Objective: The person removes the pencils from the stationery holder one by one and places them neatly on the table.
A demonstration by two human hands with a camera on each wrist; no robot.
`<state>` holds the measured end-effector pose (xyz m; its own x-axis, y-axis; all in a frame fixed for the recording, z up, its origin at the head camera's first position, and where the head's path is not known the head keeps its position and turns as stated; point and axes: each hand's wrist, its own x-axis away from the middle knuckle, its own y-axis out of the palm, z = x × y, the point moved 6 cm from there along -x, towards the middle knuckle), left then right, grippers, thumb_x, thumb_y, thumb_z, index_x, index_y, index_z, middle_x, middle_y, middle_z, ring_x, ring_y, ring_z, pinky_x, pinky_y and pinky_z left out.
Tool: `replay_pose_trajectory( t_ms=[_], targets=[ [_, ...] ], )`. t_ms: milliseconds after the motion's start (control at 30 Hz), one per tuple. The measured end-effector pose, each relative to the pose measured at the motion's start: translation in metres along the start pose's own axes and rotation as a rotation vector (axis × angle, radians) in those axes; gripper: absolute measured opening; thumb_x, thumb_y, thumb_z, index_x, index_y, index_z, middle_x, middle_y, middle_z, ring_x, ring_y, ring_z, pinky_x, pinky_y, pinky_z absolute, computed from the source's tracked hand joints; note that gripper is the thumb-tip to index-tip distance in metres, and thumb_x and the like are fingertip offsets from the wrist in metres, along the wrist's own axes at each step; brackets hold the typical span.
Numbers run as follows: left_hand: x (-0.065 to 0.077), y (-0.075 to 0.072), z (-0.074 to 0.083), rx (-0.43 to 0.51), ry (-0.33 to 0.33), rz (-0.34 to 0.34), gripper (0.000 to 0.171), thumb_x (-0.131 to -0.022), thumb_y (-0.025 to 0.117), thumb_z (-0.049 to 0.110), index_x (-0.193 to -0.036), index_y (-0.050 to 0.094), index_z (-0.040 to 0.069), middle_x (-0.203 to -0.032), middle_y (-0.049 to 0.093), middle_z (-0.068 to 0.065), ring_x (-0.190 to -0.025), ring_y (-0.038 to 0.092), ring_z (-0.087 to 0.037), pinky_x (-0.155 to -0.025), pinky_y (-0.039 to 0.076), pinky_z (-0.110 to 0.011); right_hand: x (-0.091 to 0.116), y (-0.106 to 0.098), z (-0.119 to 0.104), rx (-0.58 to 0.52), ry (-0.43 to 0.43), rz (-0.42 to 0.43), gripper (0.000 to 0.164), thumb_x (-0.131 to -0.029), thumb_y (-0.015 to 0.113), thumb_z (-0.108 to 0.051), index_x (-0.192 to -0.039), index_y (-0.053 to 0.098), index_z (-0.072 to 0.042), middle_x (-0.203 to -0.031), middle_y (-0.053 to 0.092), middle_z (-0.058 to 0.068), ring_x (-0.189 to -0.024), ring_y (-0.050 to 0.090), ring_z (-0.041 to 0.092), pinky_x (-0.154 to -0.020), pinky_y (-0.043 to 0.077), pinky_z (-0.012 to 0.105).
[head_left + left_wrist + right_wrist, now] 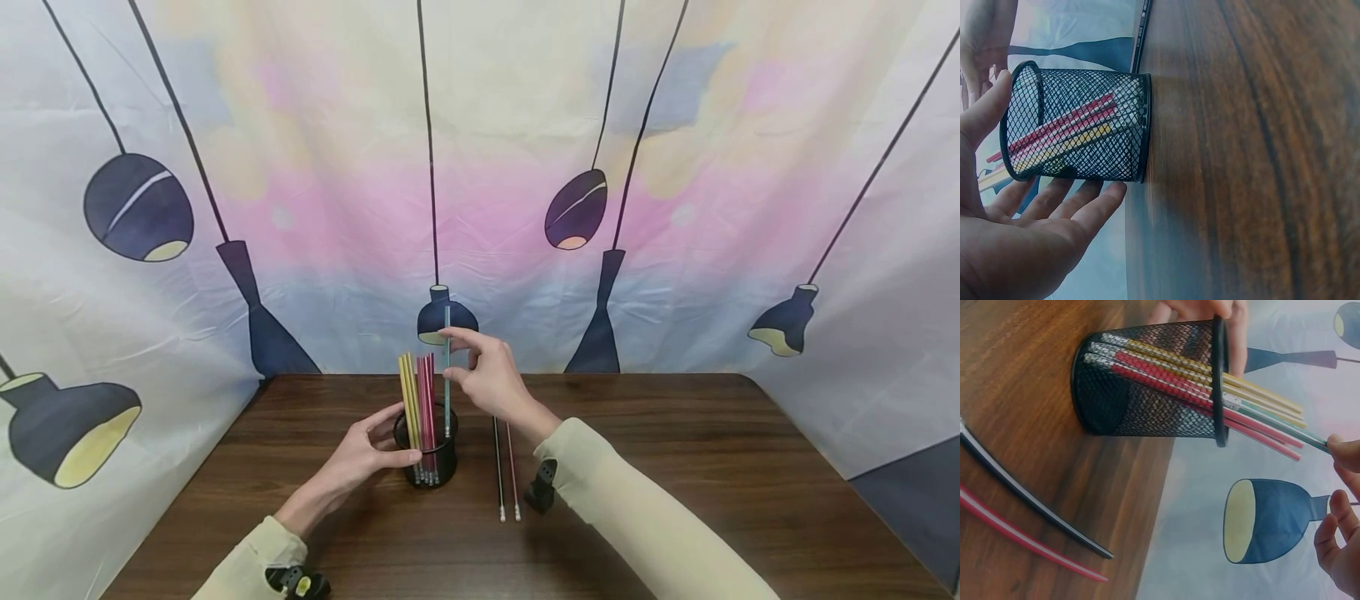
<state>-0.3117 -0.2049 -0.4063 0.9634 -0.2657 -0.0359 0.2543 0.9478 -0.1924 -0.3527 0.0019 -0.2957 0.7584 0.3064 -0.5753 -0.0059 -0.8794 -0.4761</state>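
Observation:
My left hand [362, 454] holds a black mesh pencil cup [446, 463], thumb at its rim and fingers along its side. Yellow pencils [407, 385] and red pencils [428, 385] lean inside it, eraser ends down, as the right wrist view shows through the mesh. Above the cup, my right hand [491, 375] pinches a blue-green pencil [1279, 426] between thumb and fingers. That pencil is nearly upright, its eraser end [1231, 402] at the cup's mouth, beside the red ones.
To the right of the cup, a black pencil [498, 475] and a red pencil [513, 475] lie on the dark wooden table [645, 500], eraser ends toward me. Behind the table hangs a cloth backdrop [510, 125] printed with lamps.

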Motion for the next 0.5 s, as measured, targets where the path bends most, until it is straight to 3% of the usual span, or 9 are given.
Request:
replay_pose_trajectory(
  t_ms=[367, 500],
  targets=[
    [0.0, -0.001, -0.002, 0.005, -0.011, 0.003, 0.088, -0.093, 0.082, 0.014, -0.165, 0.031, 0.004, -0.157, 0.048, -0.025, -0.142, 0.048, -0.045, -0.105, 0.05, -0.052, -0.002, -0.011, -0.011, -0.01, -0.007, 0.009, 0.057, -0.09, 0.083, 0.002, -0.14, 0.07, -0.021, -0.118, 0.075, 0.011, -0.064, 0.046, 0.021, -0.054, 0.034, 0.027],
    [0.0, -0.001, -0.002, 0.003, -0.007, 0.001, 0.089, -0.093, 0.081, 0.014, -0.165, 0.031, 0.004, -0.157, 0.047, -0.025, -0.142, 0.048, -0.045, -0.105, 0.05, -0.052, 0.0, -0.017, -0.014, 0.005, -0.007, 0.021, 0.056, -0.089, 0.083, 0.001, -0.139, 0.071, -0.021, -0.115, 0.075, 0.006, -0.065, 0.046, 0.02, -0.053, 0.035, 0.027]
  ],
)
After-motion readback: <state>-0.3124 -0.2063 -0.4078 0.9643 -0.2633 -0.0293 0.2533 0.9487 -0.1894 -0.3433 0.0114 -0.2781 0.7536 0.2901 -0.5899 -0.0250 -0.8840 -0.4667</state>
